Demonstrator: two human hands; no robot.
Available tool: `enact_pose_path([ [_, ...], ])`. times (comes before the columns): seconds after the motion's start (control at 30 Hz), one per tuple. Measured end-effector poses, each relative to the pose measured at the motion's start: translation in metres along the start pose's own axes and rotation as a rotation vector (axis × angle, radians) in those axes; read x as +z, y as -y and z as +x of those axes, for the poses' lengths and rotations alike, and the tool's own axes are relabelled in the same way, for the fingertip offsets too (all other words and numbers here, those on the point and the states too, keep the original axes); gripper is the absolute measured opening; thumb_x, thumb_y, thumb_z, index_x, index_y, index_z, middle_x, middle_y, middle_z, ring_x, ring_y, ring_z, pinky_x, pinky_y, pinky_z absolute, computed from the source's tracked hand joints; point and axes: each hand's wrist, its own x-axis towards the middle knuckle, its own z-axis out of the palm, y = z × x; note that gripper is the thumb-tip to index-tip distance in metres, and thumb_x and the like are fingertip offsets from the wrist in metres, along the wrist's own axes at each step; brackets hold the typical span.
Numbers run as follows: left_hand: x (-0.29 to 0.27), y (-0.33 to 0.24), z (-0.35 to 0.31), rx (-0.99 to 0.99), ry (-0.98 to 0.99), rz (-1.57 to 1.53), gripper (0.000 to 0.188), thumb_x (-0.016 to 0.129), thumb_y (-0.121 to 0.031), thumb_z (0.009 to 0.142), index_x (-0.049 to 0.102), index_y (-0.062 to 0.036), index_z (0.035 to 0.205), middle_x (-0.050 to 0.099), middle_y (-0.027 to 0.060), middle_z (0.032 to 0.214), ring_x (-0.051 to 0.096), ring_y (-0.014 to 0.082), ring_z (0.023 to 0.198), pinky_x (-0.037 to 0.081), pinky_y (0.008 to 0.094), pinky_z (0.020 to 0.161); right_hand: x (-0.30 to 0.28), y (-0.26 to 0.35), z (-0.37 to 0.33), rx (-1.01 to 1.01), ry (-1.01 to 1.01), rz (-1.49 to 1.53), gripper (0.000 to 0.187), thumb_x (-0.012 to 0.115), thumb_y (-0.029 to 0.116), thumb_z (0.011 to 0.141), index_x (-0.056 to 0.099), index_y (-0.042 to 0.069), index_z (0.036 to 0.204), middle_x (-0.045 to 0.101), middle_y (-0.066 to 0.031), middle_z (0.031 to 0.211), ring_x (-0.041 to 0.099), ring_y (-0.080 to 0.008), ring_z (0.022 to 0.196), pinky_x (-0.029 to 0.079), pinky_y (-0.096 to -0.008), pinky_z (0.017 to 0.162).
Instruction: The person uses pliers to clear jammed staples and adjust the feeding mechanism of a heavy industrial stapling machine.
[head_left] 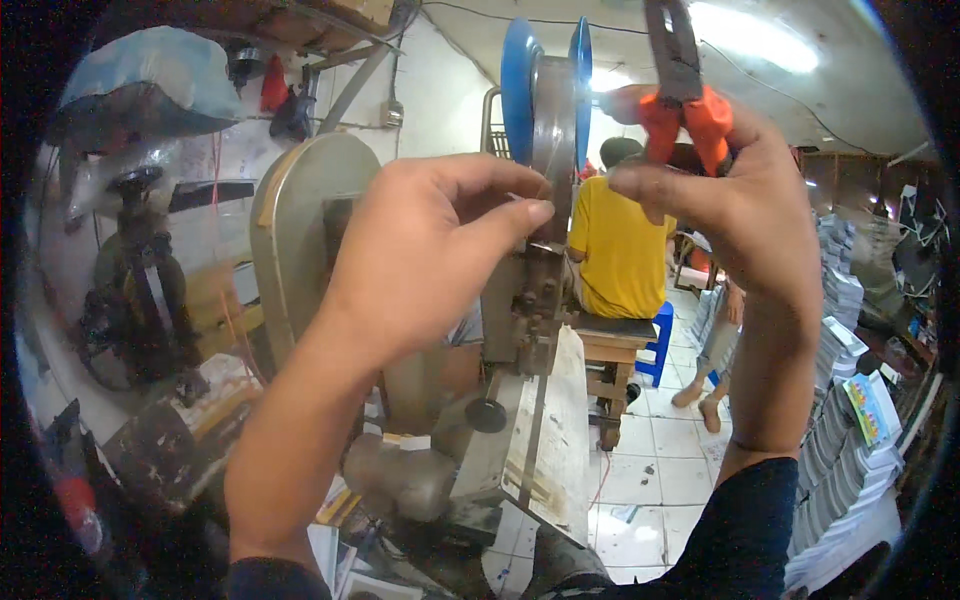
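My right hand [740,190] is raised at the upper right, closed around a pair of pliers [685,110] with orange handles and dark jaws that point up. My left hand [410,240] is in the middle, its thumb and forefinger pinched together beside the upright metal machine [537,300]. What the pinch holds, if anything, is too fine to make out. Just above the left fingertips is a spool with blue discs [520,90] on either side of a grey metal band [553,120].
The machine has a rounded grey guard [315,210] on its left and a sloping worktable [555,430] below. A person in a yellow shirt [622,245] sits beyond, facing away, near a blue stool [655,345]. Tall paper stacks [845,480] line the right side.
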Motion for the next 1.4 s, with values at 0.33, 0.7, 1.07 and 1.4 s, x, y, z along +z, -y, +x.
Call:
enact_pose_path([
  [0.33,0.010,-0.001,0.005,-0.057,-0.033,-0.144,0.020,0.070,-0.014,0.088,0.068,0.0028,0.098,0.069,0.0055,0.084,0.063,0.0103,0.078,0.050,0.0248,0.074,-0.020,-0.036,-0.021,0.074,-0.047,0.049,0.039,0.080,0.003,0.072,0.066,0.001,0.108,0.067,-0.0054,0.094,0.059,-0.0086,0.068,0.047,-0.0243,0.061],
  [0.7,0.016,-0.014,0.004,-0.060,-0.044,0.178,0.019,0.072,-0.014,0.086,0.068,0.0037,0.092,0.069,0.0049,0.080,0.062,0.0092,0.072,0.050,0.0226,0.066,-0.019,-0.051,-0.052,0.166,-0.030,0.170,0.037,0.079,0.009,0.077,0.061,0.000,0.108,0.066,-0.0075,0.091,0.062,-0.0123,0.076,0.049,-0.0257,0.065],
  [1.07,0.019,-0.014,0.002,-0.174,-0.006,0.235,0.019,0.072,-0.016,0.081,0.068,0.0021,0.078,0.064,0.0022,0.069,0.055,0.0074,0.065,0.043,0.0247,0.060,0.045,-0.057,-0.133,0.661,0.630,0.881,0.036,0.060,0.011,0.094,0.048,0.001,0.127,0.063,-0.0114,0.109,0.059,-0.0196,0.096,0.049,-0.0327,0.081],
  [1.4,0.012,-0.013,0.010,-0.197,0.038,0.323,0.023,0.071,-0.020,0.080,0.067,0.0027,0.076,0.064,0.0030,0.070,0.055,0.0088,0.065,0.043,0.0250,0.061,0.097,-0.057,-0.117,0.742,0.610,1.204,0.042,0.053,0.026,0.101,0.045,0.004,0.135,0.060,-0.0079,0.130,0.059,-0.0148,0.109,0.047,-0.0265,0.081],
])
